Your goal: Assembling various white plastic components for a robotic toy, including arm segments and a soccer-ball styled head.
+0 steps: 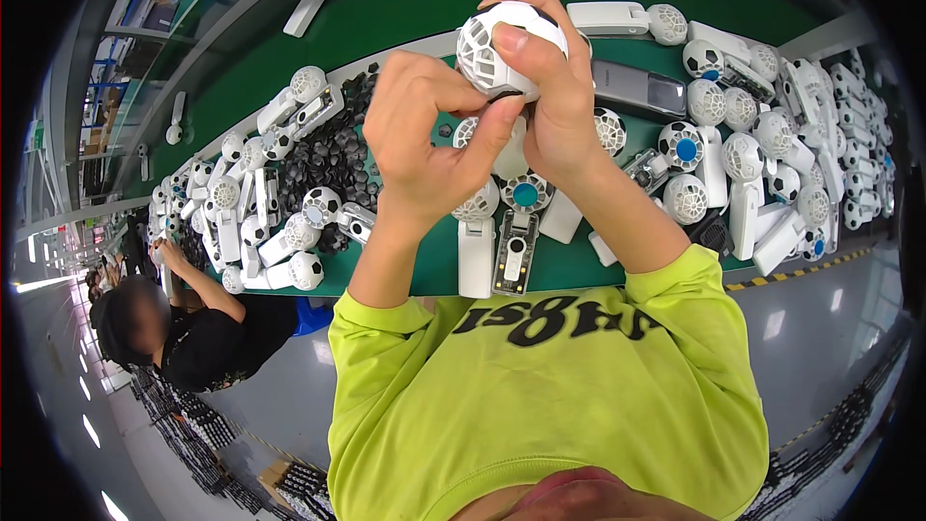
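Observation:
Both my hands are raised over the green workbench and grip one small white fan head with a football-pattern grille. My left hand pinches its lower edge with thumb and fingers. My right hand wraps over its right side and top, the thumb pressed on the front. Below my hands lie several more fan heads and white handles, among them an open handle showing a circuit board and a head with a blue hub.
A heap of black fan blades lies left of my hands. White fans are piled at the right and left of the bench. A grey flat case sits behind. A co-worker in black works at the lower left.

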The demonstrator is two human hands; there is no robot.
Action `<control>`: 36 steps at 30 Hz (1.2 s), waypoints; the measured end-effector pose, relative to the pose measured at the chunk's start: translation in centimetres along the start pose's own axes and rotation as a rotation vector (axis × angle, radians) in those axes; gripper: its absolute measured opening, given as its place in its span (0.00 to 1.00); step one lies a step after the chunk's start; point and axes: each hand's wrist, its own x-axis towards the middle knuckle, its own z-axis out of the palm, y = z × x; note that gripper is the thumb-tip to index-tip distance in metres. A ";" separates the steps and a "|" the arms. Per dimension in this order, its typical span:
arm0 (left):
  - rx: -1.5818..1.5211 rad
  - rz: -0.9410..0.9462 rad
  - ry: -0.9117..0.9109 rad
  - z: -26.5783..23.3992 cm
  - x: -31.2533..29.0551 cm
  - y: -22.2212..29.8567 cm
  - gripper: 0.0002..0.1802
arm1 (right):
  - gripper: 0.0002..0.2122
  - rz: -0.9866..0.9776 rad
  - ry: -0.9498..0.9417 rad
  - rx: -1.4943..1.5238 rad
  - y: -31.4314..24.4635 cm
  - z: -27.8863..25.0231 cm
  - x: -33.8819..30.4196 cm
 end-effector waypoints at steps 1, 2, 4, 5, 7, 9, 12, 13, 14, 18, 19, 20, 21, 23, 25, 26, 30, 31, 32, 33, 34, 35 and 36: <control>0.030 0.026 0.034 -0.1 0.4 -0.2 0.19 | 0.16 0.034 -0.046 -0.008 -0.2 0.0 -0.2; 0.060 0.053 0.073 -0.4 0.6 -0.3 0.22 | 0.17 0.067 -0.093 -0.020 -0.5 0.1 -0.4; -0.016 0.020 0.032 -1.6 -0.1 0.4 0.26 | 0.18 0.091 -0.170 -0.072 -0.3 0.7 -1.4; -0.084 0.001 -0.002 -1.4 0.0 0.3 0.30 | 0.19 0.044 -0.219 -0.129 0.4 0.1 -1.7; -0.150 0.037 0.041 -1.0 1.9 0.2 0.34 | 0.21 -0.038 -0.336 -0.240 -0.9 0.2 0.0; -0.121 0.095 0.010 -1.8 2.7 0.8 0.37 | 0.23 -0.045 -0.361 -0.299 -2.1 1.1 0.0; -0.078 0.019 0.026 -2.7 2.2 0.1 0.36 | 0.25 -0.112 -0.482 -0.649 -4.3 3.0 2.0; -0.038 -0.073 0.045 -3.0 1.9 -0.4 0.34 | 0.26 -0.190 -0.598 -0.951 -5.3 3.6 3.7; 0.006 -0.164 0.060 -3.5 1.6 -0.9 0.32 | 0.26 -0.128 -0.621 -1.271 -6.2 3.5 6.0; -0.045 -0.169 -0.274 -5.4 -1.3 -3.2 0.23 | 0.30 0.290 -0.577 -2.221 -11.1 -5.1 16.1; -0.102 -0.250 -0.363 -5.8 -2.3 -3.1 0.21 | 0.32 0.286 -0.530 -2.353 -12.2 -9.5 18.4; -0.102 -0.233 -0.351 -5.9 -3.1 -3.4 0.21 | 0.35 0.274 -0.489 -2.486 -12.8 -14.4 20.9; -0.056 -0.277 -0.356 -5.9 -4.3 -3.8 0.19 | 0.36 0.403 -0.408 -2.515 -13.1 -17.7 22.6; -0.004 -0.334 -0.354 -5.9 -5.4 -4.4 0.17 | 0.37 0.528 -0.342 -2.539 -11.3 -22.8 24.7; 0.044 -0.350 -0.332 -5.9 -5.9 -4.8 0.16 | 0.32 0.417 -0.151 -2.542 -8.3 -25.4 25.3; 0.059 -0.356 -0.327 -5.8 -6.0 -4.8 0.15 | 0.32 0.419 -0.164 -2.548 -7.4 -27.2 26.1; 0.144 -0.435 -0.305 -5.8 -7.0 -6.5 0.16 | 0.31 0.173 -0.007 -2.388 -5.9 -32.1 29.4; 0.137 -0.443 -0.313 -6.1 -7.2 -6.8 0.16 | 0.31 0.371 0.007 -2.002 -6.5 -31.8 30.1; 0.302 -0.476 -0.353 -6.4 -7.3 -6.8 0.17 | 0.30 0.537 0.026 -1.608 -7.5 -31.2 30.4; 0.466 -0.502 -0.394 -6.7 -7.3 -6.8 0.17 | 0.29 0.668 0.052 -1.204 -8.3 -30.7 30.1; 0.630 -0.522 -0.434 -6.9 -7.5 -6.8 0.18 | 0.29 0.678 0.064 -1.205 -8.9 -30.1 29.3; 0.619 -0.522 -0.443 -7.0 -8.0 -6.8 0.18 | 0.29 0.491 0.011 -1.105 -9.2 -29.5 28.1; 0.634 -0.531 -0.496 -7.3 -8.6 -6.8 0.19 | 0.29 0.299 -0.041 -1.004 -9.6 -28.4 26.6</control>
